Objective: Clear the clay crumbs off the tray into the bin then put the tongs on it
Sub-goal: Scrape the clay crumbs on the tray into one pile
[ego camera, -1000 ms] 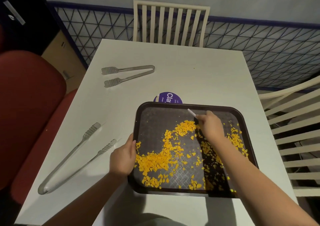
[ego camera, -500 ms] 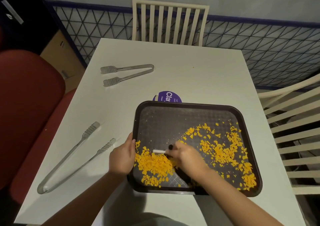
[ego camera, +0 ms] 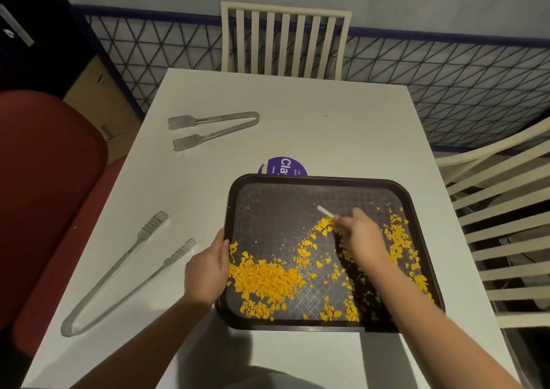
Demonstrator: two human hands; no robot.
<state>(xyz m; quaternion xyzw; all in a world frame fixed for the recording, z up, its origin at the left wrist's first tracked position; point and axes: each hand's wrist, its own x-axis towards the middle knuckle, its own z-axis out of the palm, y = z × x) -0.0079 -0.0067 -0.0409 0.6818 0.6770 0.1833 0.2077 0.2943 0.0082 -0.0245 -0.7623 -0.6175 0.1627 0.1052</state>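
Note:
A dark brown tray (ego camera: 279, 198) lies on the white table, strewn with yellow clay crumbs (ego camera: 263, 281), thickest near its left front. My left hand (ego camera: 206, 269) grips the tray's left rim. Over the tray's middle, my right hand (ego camera: 361, 237) holds a small white-handled tool (ego camera: 325, 211) with its tip among the crumbs. Long metal tongs (ego camera: 125, 272) lie on the table left of the tray. Shorter metal tongs (ego camera: 211, 128) rest farther back. No bin is in view.
A purple round lid (ego camera: 282, 167) peeks out behind the tray's far rim. White slatted chairs stand at the far end (ego camera: 284, 39) and at the right (ego camera: 503, 228). A red seat (ego camera: 44, 186) is at the left. A single crumb (ego camera: 326, 116) lies on the table.
My right hand swept the tool from the tray's middle down to the left front, piling crumbs there, and has now returned to the middle. The left hand stayed on the rim.

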